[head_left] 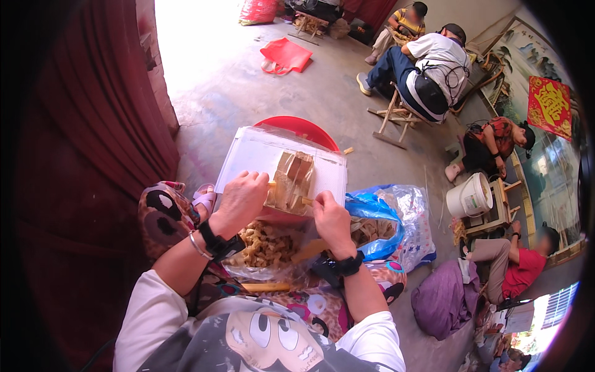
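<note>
My left hand (243, 197) is closed, fingertips pinched at the left side of a wooden block (294, 173) wrapped in clear plastic or tape. A small yellowish piece (271, 185) shows at those fingertips. My right hand (332, 218) is pinched around a short tan strip (306, 201) by the block's lower right corner. The block rests on a white board (248, 152), which lies over a red basin (304, 126). Below the board, between my arms, sits a clear bag holding many curled tan pieces (266, 243). What these pieces are made of I cannot tell.
Right of my knees lies a blue plastic bag (396, 234) with pale pieces inside. A red tote bag (287, 56) is on the floor ahead. Several people sit along the right, near a white bucket (470, 194) and a purple sack (443, 299). A dark red curtain (93, 105) hangs at left.
</note>
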### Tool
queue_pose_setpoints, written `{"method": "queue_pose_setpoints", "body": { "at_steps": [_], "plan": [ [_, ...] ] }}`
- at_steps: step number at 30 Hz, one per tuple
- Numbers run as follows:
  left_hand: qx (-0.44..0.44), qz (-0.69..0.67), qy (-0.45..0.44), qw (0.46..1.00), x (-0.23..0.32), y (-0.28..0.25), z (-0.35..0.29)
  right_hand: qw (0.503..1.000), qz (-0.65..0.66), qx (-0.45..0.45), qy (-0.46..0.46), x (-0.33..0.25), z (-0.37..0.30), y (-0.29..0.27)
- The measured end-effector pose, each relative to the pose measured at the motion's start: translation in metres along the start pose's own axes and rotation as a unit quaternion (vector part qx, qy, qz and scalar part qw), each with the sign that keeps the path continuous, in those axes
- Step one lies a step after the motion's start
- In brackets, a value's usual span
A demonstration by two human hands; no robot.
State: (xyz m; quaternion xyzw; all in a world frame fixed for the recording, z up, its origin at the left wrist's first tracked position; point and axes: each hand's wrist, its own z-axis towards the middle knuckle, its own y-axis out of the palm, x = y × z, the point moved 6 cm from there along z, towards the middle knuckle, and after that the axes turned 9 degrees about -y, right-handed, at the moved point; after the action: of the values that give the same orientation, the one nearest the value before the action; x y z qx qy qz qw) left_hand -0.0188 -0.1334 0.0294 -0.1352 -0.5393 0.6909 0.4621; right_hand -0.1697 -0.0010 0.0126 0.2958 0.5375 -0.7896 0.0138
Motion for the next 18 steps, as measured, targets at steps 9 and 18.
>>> {"method": "queue_pose_setpoints", "body": {
  "at_steps": [9, 18],
  "plan": [
    [-0.305, -0.73, -0.07, 0.607, 0.026, -0.003, -0.02, 0.673, 0.695, -0.172, 0.187, -0.025, -0.032, 0.019],
    [-0.27, -0.681, -0.123, 0.669, 0.015, 0.002, -0.021, 0.784, 0.597, -0.138, 0.101, -0.028, -0.036, 0.004]
  ]
}}
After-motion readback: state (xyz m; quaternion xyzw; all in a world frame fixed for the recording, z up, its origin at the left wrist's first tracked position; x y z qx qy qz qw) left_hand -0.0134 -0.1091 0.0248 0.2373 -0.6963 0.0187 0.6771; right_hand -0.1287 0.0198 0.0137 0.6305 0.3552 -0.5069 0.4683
